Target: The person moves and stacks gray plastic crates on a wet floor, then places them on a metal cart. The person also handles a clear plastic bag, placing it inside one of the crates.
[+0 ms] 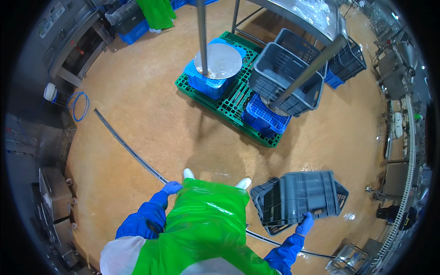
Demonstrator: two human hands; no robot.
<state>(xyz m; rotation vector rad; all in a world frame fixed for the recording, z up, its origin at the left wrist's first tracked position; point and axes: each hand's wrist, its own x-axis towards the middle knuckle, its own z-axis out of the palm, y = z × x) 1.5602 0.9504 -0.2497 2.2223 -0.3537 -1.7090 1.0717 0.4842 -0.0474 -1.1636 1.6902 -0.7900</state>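
Observation:
My right hand, in a blue glove, is closed on the near rim of a grey plastic crate. That crate is tipped so its slotted side faces up. Beneath or behind it another dark grey crate shows at the left; whether the two touch is hard to tell. My left hand, also gloved in blue, hangs beside my green apron with its fingers loosely out and nothing visible in them.
Ahead, a green pallet carries blue crates, a round metal disc and a large grey crate, near a steel table. A floor drain runs past my feet. A conveyor lines the right side.

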